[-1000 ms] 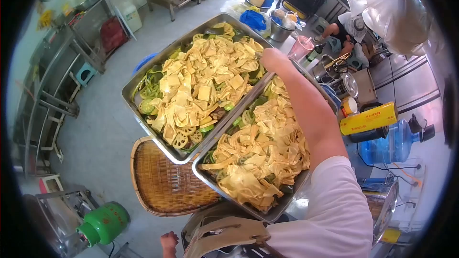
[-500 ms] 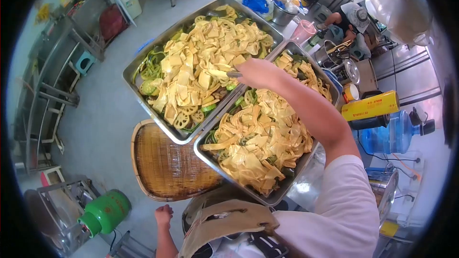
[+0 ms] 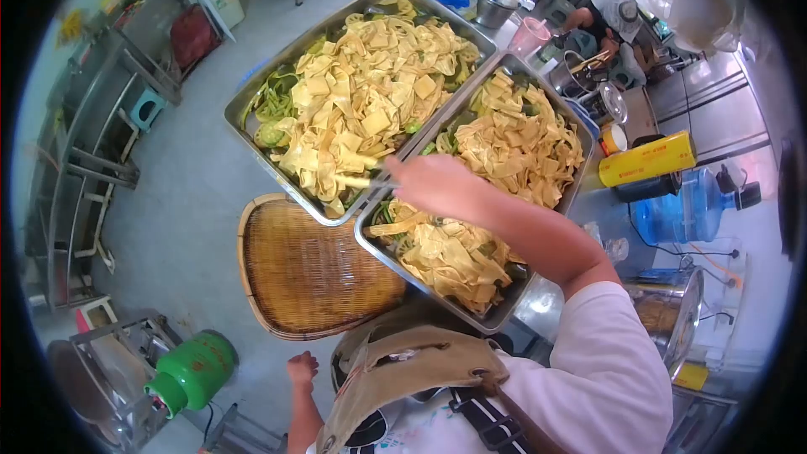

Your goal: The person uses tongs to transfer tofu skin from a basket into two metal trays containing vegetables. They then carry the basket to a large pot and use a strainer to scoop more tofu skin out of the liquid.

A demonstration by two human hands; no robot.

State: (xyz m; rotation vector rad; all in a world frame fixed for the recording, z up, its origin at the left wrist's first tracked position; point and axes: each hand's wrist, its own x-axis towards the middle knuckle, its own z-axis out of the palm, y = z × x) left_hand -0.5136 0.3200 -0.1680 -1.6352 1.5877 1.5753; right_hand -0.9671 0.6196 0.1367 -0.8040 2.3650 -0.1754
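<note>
Two deep metal trays stand side by side. The left tray (image 3: 277,170) holds tofu skin pieces (image 3: 370,84) over green vegetables, with a lotus root slice showing. More tofu skin (image 3: 525,139) fills the right tray (image 3: 586,155), partly covered by my forearm. My right hand (image 3: 437,185) is closed around a slim metal utensil (image 3: 382,179), blurred by motion, whose exact kind I cannot make out. Its far end reaches the tofu skin at the left tray's near corner. Low beside my body, my left hand (image 3: 303,367) hangs with fingers curled, apparently holding nothing.
A woven bamboo basket (image 3: 311,273) sits below the left tray. A green gas cylinder (image 3: 195,372) stands at lower left. To the right are a yellow box (image 3: 647,160) and a blue water bottle (image 3: 685,206). Another person (image 3: 609,29) is at the back right.
My right hand and the utensil have moved toward the left tray's near corner. The view has shifted slightly, so the trays sit higher. My left hand still hangs low.
</note>
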